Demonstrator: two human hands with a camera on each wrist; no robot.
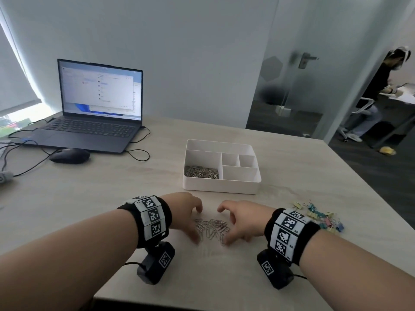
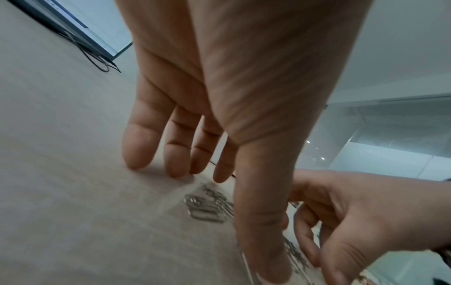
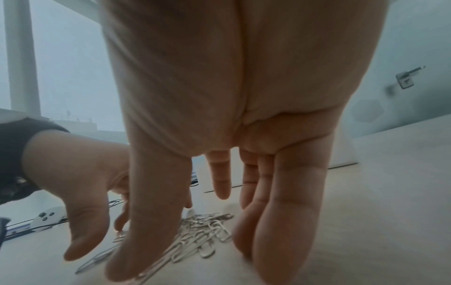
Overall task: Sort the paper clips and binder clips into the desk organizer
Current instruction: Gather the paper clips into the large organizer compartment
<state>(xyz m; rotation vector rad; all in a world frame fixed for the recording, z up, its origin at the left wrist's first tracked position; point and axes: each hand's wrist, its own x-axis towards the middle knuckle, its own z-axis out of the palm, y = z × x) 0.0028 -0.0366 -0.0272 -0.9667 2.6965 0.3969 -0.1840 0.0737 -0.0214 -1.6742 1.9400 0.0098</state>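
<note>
The left hand (image 1: pixel 183 212) and right hand (image 1: pixel 241 221) rest near the front edge of the counter (image 1: pixel 134 187), fingers (image 3: pixel 292 202) spread and bent around loose paper clips (image 1: pixel 212 228), not pinching. The desk organizer (image 1: pixel 221 167) stands behind them; binder clips (image 1: pixel 321 215) lie at the right edge.

Silver paper clips (image 1: pixel 212 228), pastel binder clips (image 1: pixel 318 215), white organizer (image 1: pixel 221 187), pale woodgrain bench (image 1: pixel 112 194), black-white checker-tag wristbands (image 1: pixel 152 217).
</note>
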